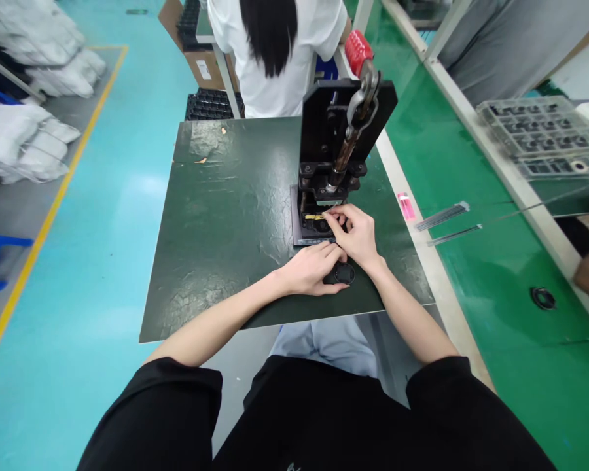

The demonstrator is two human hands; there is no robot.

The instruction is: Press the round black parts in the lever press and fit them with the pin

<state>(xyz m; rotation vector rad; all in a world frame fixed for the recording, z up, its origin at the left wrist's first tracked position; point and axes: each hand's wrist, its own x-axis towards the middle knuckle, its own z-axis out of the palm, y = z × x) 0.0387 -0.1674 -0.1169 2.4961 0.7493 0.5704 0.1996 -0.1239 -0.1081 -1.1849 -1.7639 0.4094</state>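
Note:
A black hand press (331, 150) with a red-gripped lever (358, 52) stands upright on the dark green tabletop (226, 209). My right hand (356, 235) reaches into its base, thumb and fingers pinched together beside a yellow strip (314, 217) lying across the black fixture. Whatever is between those fingertips is too small to make out. Just in front of the base, my left hand (317, 269) curls its thumb and fingers around a round black plastic part (345, 273). Part of the fixture is hidden behind my right hand.
A co-worker in a white shirt (279, 59) sits beyond the table. To the right runs a green belt (471, 261) with thin metal rods (443, 216), a round black part (542, 298) and a clear compartment tray (544, 127). A blue stool (2, 255) is at far left.

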